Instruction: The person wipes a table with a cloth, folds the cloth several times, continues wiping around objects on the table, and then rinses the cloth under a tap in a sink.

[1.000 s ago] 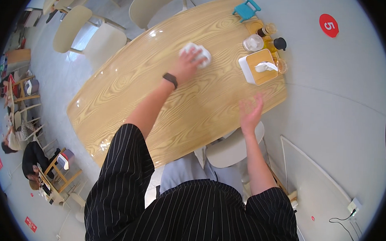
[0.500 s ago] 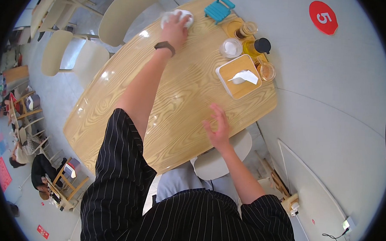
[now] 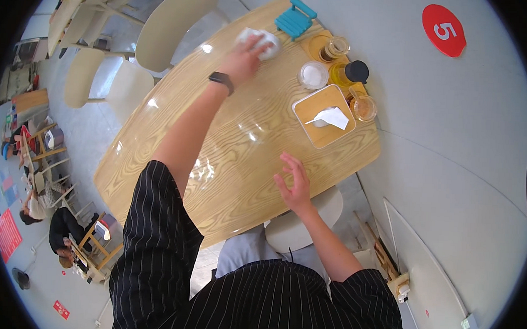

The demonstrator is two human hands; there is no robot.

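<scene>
Head view: one white cloth (image 3: 270, 47) in fingers of left hand (image 3: 242, 63), right hand (image 3: 296, 186), fingers wide.

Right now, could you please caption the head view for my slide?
Left hand on a white cloth atop a wooden table; right hand open.

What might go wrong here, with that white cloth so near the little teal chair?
The left hand might bump the small teal chair-shaped stand if the crumpled white cloth slides farther toward the wall.

A wider sweep could perhaps catch the clear round jar with white contents, which stands nearby on the pale wood-grain table and might spill.
</scene>
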